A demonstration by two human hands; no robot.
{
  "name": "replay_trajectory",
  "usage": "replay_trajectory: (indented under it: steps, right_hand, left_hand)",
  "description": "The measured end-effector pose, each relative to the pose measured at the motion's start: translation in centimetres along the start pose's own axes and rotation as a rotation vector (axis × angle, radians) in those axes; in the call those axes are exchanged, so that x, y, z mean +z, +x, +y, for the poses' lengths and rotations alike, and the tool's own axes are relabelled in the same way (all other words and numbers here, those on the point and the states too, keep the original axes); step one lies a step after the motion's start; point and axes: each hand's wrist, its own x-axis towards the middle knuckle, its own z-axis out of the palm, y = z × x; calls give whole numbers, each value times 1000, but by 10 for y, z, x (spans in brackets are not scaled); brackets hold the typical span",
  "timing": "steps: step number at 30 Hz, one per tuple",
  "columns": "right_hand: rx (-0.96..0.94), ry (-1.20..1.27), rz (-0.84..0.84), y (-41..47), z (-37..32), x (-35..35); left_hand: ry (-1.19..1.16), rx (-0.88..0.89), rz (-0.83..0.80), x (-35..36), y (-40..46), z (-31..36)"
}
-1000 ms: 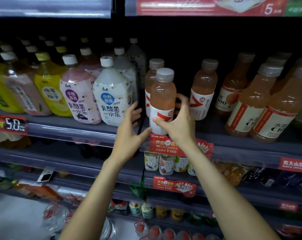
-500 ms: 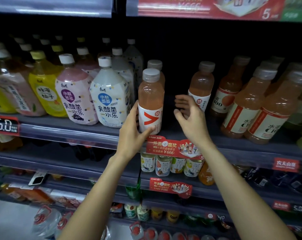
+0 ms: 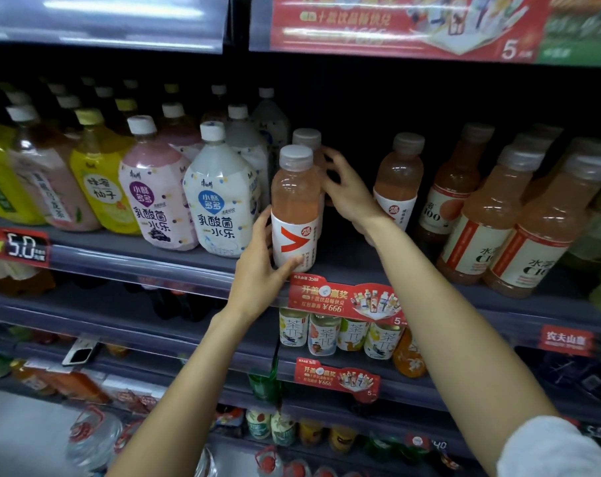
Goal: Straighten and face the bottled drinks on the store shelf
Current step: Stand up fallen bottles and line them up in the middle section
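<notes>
Now the left hand [image 3: 257, 270] holds the front bottle [image 3: 294, 208] (label out); the right hand [image 3: 347, 194] curls round the bottle behind [image 3: 307, 139], which could tip.

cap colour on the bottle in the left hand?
Translucent grey-white cap on the front bottle; head view.

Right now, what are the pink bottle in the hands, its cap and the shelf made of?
The pink bottle looks like clear, glossy plastic: you can see the drink through it, and light glints on it. Its label seems a smooth printed film. The cap looks like cloudy, matte plastic. The shelf looks like dark painted metal, though that is a guess. The left hand holds the bottle's base.
</notes>
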Motion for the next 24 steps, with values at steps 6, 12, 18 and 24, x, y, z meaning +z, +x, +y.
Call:
replay_trajectory:
  steps: [6, 12, 18, 24]
  right_hand:
    - [17, -21, -28, 1, 0, 0]
    - [-121, -78, 184, -48, -1, -12]
    - [-245, -241, 482, -102, 21, -47]
    - [-123, -505, 544, -76, 30, -64]
  left_hand:
    - [0, -4, 10, 1, 1, -3]
    - [43, 48, 110, 10, -3, 1]
    - [114, 155, 259, 17, -1, 10]
    - [154, 182, 275, 19, 1, 12]
